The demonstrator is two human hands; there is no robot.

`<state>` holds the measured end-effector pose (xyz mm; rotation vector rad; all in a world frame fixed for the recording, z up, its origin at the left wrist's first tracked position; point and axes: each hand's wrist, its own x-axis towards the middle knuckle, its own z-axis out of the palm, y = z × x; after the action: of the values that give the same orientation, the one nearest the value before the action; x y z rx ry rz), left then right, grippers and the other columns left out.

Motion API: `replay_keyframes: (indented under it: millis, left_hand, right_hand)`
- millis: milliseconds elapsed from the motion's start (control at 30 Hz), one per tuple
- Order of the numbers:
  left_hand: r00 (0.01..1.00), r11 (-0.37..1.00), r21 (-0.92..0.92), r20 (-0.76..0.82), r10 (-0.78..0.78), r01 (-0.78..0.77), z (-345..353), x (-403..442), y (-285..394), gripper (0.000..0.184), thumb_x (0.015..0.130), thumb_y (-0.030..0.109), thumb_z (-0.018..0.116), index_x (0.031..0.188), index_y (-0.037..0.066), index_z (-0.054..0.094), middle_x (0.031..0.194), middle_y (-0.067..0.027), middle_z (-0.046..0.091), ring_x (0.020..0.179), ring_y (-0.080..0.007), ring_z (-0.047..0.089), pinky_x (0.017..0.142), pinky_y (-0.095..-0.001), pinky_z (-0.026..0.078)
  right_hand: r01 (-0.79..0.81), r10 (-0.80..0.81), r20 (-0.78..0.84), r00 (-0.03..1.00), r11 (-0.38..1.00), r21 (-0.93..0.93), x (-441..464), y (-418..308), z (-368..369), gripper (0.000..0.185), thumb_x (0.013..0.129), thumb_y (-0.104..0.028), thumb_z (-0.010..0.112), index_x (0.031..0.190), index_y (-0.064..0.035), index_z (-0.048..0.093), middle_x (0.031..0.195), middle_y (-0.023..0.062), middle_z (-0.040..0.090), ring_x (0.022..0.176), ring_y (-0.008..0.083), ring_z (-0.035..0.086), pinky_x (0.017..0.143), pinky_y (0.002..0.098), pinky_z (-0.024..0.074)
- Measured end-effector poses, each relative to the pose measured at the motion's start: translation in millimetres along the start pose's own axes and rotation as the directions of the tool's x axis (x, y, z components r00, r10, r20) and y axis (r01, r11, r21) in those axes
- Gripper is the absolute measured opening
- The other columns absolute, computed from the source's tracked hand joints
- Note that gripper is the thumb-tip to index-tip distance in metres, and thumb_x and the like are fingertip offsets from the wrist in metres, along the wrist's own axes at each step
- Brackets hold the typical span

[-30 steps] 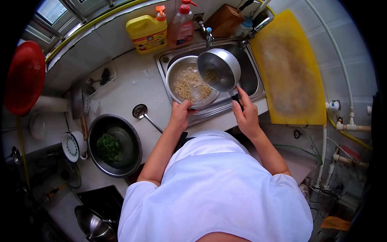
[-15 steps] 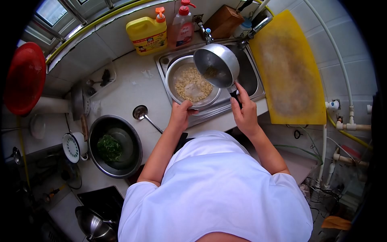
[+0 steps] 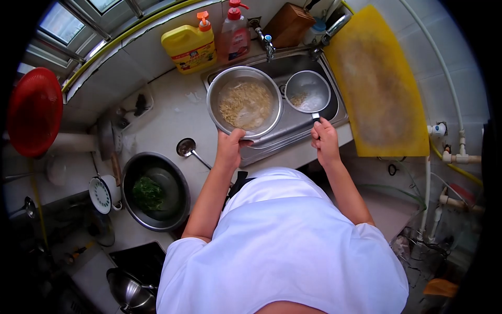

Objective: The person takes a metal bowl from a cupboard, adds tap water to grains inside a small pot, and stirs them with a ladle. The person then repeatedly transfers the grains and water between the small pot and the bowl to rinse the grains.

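Note:
My left hand (image 3: 229, 150) grips the near rim of a round metal bowl (image 3: 220, 88). Pale yellowish bits (image 3: 248, 104) lie in cloudy liquid inside it; I cannot make out what they are. My right hand (image 3: 326, 138) is closed around the black handle of a small saucepan (image 3: 308, 80), held low over the sink to the right of the bowl. Some pale bits and a little liquid show in the pan's bottom. The stainless sink (image 3: 282, 133) lies under both vessels, and the bowl covers part of it.
A ladle (image 3: 186, 147) lies on the counter to the left. Beyond it stands a large metal basin (image 3: 178, 183) with leafy greens. Yellow (image 3: 189, 48) and pink (image 3: 233, 39) pump bottles, a faucet (image 3: 266, 44) and a knife block (image 3: 288, 25) line the back. A yellow board (image 3: 379, 83) leans at right.
The saucepan has gone from raised and tilted beside the bowl's upper right to lower, more level and further right, apart from the bowl. The bowl appears slightly higher, its contents swirled.

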<state>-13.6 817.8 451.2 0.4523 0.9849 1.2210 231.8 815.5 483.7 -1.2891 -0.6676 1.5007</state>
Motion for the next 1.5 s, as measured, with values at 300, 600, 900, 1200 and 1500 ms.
replay_keyframes:
  millis: [300,600,900,1200,1500]
  left_hand:
    - [0.999,0.996,0.080,0.024,0.039,-0.041,2,-2,18,0.055,0.071,-0.001,0.047,0.123,0.008,0.029,0.108,-0.0099,0.051,0.082,-0.0165,0.059,0.055,-0.0258,0.054]
    - [0.993,0.974,0.198,-0.011,0.116,-0.111,8,-7,26,0.069,0.070,-0.001,0.045,0.130,0.016,0.014,0.115,-0.0099,0.046,0.089,-0.0175,0.057,0.058,-0.0266,0.053]
    - [0.975,0.956,0.209,-0.032,0.218,-0.207,17,-10,30,0.056,0.073,0.000,0.048,0.123,0.010,0.026,0.106,-0.0089,0.052,0.080,-0.0152,0.059,0.058,-0.0261,0.052]
    - [0.972,0.947,0.221,0.013,0.236,-0.233,13,-7,29,0.070,0.070,-0.005,0.043,0.131,0.017,0.015,0.113,-0.0079,0.046,0.084,-0.0140,0.056,0.054,-0.0226,0.052]
    - [0.971,0.948,0.218,0.001,0.238,-0.232,12,-5,29,0.068,0.071,-0.004,0.043,0.130,0.015,0.017,0.111,-0.0098,0.048,0.083,-0.0150,0.058,0.055,-0.0241,0.053]
  right_hand:
    - [-0.268,0.271,0.163,0.948,0.962,-0.041,-12,25,24,0.023,0.089,-0.013,0.047,0.109,-0.0042,0.044,0.061,-0.0036,0.042,0.045,0.0005,0.030,0.038,0.0140,0.0253]
    - [-0.270,0.272,0.253,0.928,0.962,-0.042,-14,21,28,0.019,0.089,-0.015,0.047,0.106,-0.0060,0.047,0.061,-0.0043,0.041,0.044,0.0003,0.029,0.039,0.0137,0.0256]
    - [-0.273,0.274,0.238,0.932,0.961,-0.035,-14,22,26,0.022,0.089,-0.013,0.047,0.110,-0.0057,0.046,0.061,-0.0044,0.040,0.044,0.0003,0.029,0.039,0.0140,0.0259]
    - [-0.277,0.276,0.250,0.928,0.960,-0.035,-15,22,26,0.019,0.090,-0.014,0.046,0.107,-0.0064,0.047,0.060,-0.0045,0.040,0.043,0.0001,0.029,0.039,0.0138,0.0260]
    - [-0.350,0.310,0.336,0.889,0.935,0.062,-12,19,23,0.017,0.090,-0.014,0.045,0.105,-0.0070,0.047,0.060,-0.0048,0.042,0.041,-0.0002,0.030,0.039,0.0144,0.0260]
